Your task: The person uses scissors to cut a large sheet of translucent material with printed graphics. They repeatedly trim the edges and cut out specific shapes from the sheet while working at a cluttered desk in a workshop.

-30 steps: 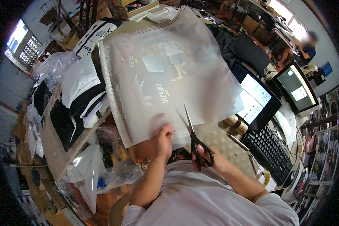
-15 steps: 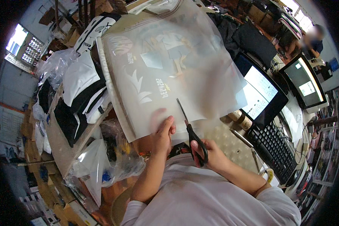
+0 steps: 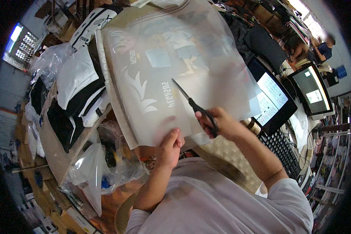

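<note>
A large translucent film sheet (image 3: pixel 124 113) with white leaf-like shapes and mirrored lettering spreads over the table before me. My left hand (image 3: pixel 168 150) pinches its near edge, thumb on top and the fingers partly hidden beneath. A pair of scissors (image 3: pixel 199 109) with black handles is in my right hand (image 3: pixel 221 123). Its blades look closed and point far-left above the lettering; whether they touch the film I cannot tell. Further up, a pale rectangular patch (image 3: pixel 158 57) and a blurry coloured figure print (image 3: pixel 183 46) show on or through the film.
Folded black and white garments (image 3: pixel 76 82) and clear plastic bags (image 3: pixel 105 167) lie left. To the right stand a monitor (image 3: pixel 275 95), a keyboard (image 3: pixel 280 148) and a second screen (image 3: pixel 312 87). A person (image 3: pixel 323 48) sits at the far right.
My right hand has moved the scissors up and farther over the film, the tip now by the lettering. My left hand keeps its hold, slightly lower in view.
</note>
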The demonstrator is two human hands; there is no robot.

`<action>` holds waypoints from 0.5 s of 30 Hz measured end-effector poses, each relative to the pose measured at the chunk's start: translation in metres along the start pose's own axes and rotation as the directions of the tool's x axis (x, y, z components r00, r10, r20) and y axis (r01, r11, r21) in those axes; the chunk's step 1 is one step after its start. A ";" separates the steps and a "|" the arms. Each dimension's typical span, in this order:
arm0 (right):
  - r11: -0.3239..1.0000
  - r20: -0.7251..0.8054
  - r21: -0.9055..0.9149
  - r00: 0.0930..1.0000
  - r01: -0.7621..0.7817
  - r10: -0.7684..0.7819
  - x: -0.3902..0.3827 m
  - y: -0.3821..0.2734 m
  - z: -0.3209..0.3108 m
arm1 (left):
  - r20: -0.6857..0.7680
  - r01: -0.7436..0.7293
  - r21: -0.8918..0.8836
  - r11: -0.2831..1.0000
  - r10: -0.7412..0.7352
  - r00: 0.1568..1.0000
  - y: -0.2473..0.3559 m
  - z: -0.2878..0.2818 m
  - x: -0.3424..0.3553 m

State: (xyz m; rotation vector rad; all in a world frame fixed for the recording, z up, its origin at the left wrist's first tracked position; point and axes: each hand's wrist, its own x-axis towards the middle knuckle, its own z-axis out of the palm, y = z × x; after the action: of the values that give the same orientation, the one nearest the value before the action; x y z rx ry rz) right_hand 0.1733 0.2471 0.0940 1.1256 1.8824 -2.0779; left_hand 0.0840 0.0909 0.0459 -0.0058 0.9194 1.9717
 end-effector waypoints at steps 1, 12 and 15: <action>0.998 0.005 -0.057 1.000 -0.001 0.001 0.004 -0.009 -0.009 | -0.019 0.029 -0.020 0.999 -0.029 0.999 0.000 -0.002 -0.001; 0.917 0.149 -0.383 0.987 0.115 -0.062 0.049 -0.083 -0.037 | 0.091 0.125 -0.158 0.979 -0.112 0.990 0.012 -0.012 -0.007; 0.906 0.162 -0.402 0.984 0.136 -0.076 0.059 -0.093 -0.034 | 0.103 0.110 -0.181 0.977 -0.093 0.990 0.010 -0.016 -0.009</action>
State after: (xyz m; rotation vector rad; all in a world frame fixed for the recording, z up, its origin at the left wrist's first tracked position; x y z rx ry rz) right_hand 0.0952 0.3201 0.1363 0.7685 2.2072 -1.6358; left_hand 0.0759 0.0716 0.0435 -0.0652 0.6586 1.9385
